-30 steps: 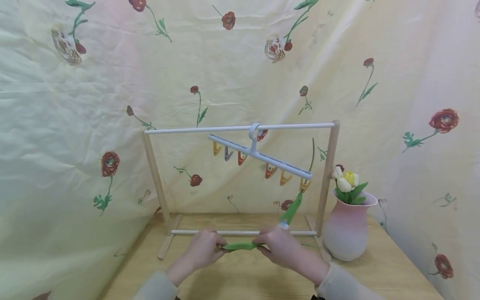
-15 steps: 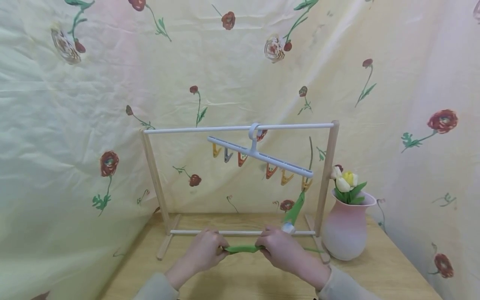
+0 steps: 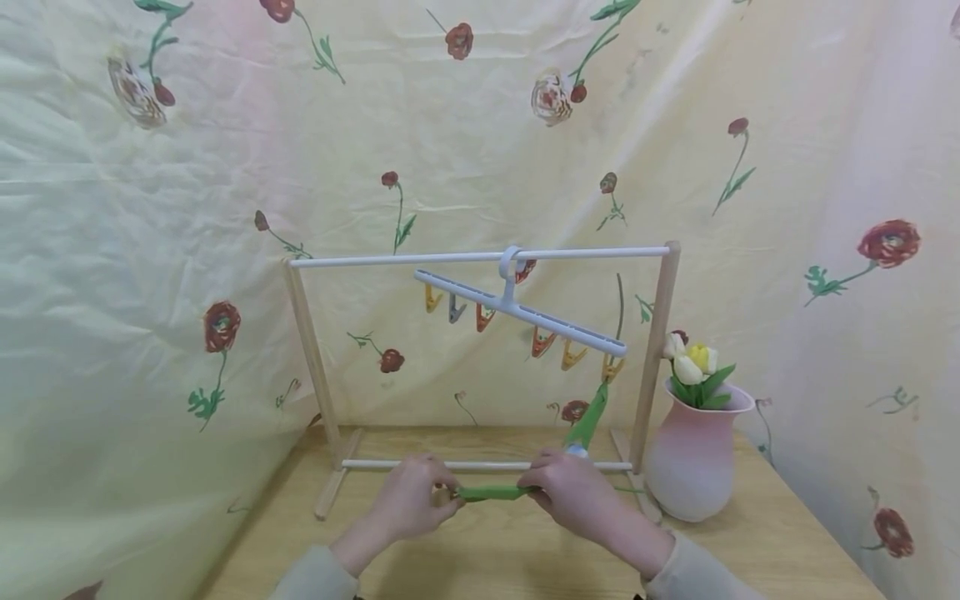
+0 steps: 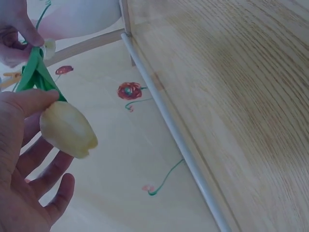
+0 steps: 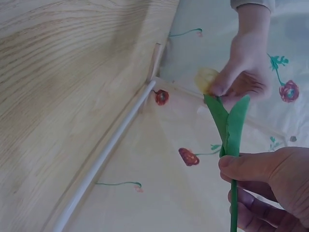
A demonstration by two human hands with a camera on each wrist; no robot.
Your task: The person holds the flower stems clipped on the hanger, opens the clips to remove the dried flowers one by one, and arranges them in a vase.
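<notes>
A pale yellow artificial tulip (image 4: pixel 67 129) lies sideways between my two hands. With thumb and finger, my left hand (image 3: pixel 411 497) pinches it just below the flower head; its other fingers are loosely curled. My right hand (image 3: pixel 576 493) pinches the green stem (image 5: pixel 234 200) at the base of the leaves (image 5: pixel 234 125), and the stem end sticks out past it. Behind, a light blue hanger (image 3: pixel 465 290) hangs tilted, lower on its right. A second tulip (image 3: pixel 587 423), whitish-blue, hangs head down from the rightmost yellow clip (image 3: pixel 612 367), partly behind my right hand.
The hanger hooks over the top bar of a wooden rack (image 3: pixel 652 358), with several coloured clips along it. A pink and white vase (image 3: pixel 692 467) holding tulips stands right of the rack on the wooden table (image 3: pixel 480 567). A floral cloth (image 3: pixel 337 125) covers the wall behind.
Both hands have shifted slightly to the right with the yellow tulip between them. The hanger and hanging tulip have swayed a little.
</notes>
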